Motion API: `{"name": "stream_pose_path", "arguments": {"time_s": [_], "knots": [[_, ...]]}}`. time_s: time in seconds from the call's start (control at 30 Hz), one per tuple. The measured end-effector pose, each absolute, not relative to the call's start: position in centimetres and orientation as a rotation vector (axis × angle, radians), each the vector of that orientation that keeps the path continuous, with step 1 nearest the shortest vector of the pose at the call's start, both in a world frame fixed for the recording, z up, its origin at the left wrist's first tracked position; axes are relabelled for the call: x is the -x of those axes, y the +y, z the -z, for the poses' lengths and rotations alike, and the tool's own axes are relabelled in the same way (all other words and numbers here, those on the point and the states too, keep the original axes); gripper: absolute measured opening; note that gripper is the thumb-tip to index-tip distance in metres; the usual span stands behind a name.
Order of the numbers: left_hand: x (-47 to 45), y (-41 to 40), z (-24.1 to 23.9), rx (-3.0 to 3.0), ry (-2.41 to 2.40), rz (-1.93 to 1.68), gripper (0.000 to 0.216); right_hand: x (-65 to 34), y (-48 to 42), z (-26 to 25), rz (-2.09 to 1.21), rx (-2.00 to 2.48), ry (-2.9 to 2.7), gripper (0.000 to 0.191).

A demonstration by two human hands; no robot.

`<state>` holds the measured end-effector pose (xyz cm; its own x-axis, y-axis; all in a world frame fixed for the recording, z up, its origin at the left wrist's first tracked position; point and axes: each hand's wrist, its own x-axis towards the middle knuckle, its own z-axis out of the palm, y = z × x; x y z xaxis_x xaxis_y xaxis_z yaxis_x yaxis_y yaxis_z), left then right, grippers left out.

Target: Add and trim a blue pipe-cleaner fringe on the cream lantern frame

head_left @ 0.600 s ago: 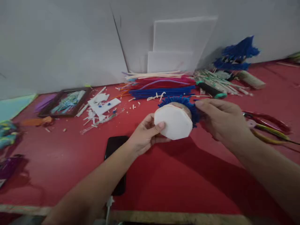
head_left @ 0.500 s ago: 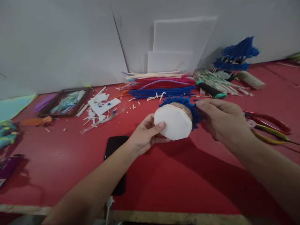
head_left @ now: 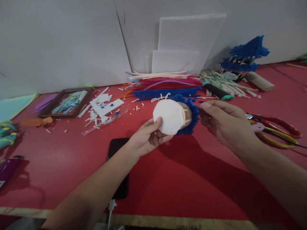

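Note:
My left hand (head_left: 150, 135) grips a small craft model by its white eight-sided board (head_left: 168, 116), with the thumb on the flat face. Behind the board, a brown cardboard tube (head_left: 187, 115) with pale sticks beside it joins a ruffled blue fringe (head_left: 195, 111), probably pipe cleaner. The model is tilted above the table, its board facing me. Just right of the fringe and apart from it, my right hand (head_left: 223, 123) is closed in a pinch. What it pinches, if anything, is hidden. A tiny blue bit shows by its fingertips; whether it is held, I cannot tell.
Coloured pipe cleaners (head_left: 168, 92) lie in bundles at the back. A black-and-green-handled tool (head_left: 217, 91), a blue-roofed model (head_left: 248, 56) and pliers (head_left: 279, 127) are at the right. A phone (head_left: 118, 182) lies near my left forearm; white scraps (head_left: 105, 107) and a brown frame (head_left: 66, 102) sit left.
The model has moved slightly left and up and turned, showing more of the tube's side and sticks. A gap has opened between the fringe and my right hand, which stays pinched.

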<state>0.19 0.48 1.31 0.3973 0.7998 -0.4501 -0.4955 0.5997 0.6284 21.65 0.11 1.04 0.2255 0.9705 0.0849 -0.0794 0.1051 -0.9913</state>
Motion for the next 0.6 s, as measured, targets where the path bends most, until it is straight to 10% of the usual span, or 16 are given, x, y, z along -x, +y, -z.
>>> {"name": "stream_pose_path", "arguments": {"time_s": [0.6], "knots": [[-0.22,0.44,-1.27,-0.459,0.790,-0.873,0.011,-21.80,-0.54,-0.84,-1.002,1.245,-1.153,0.062]]}}
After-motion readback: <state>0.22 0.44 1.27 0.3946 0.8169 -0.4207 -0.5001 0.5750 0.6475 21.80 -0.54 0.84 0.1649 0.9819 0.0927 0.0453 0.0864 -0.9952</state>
